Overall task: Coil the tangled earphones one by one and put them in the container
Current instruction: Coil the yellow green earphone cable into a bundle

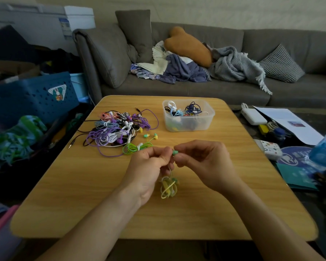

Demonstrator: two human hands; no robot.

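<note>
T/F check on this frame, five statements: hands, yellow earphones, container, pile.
1. Both hands hold the yellow earphones. True: the left hand and right hand pinch them near the green earbud.
2. The container is empty. False: it already holds several earphones.
3. The tangled pile lies left of the container. True.
4. The yellow earphones' cable lies flat on the table. False: it dangles in a loose bundle below the hands.
5. The container has a lid on. False: it is open-topped.
</note>
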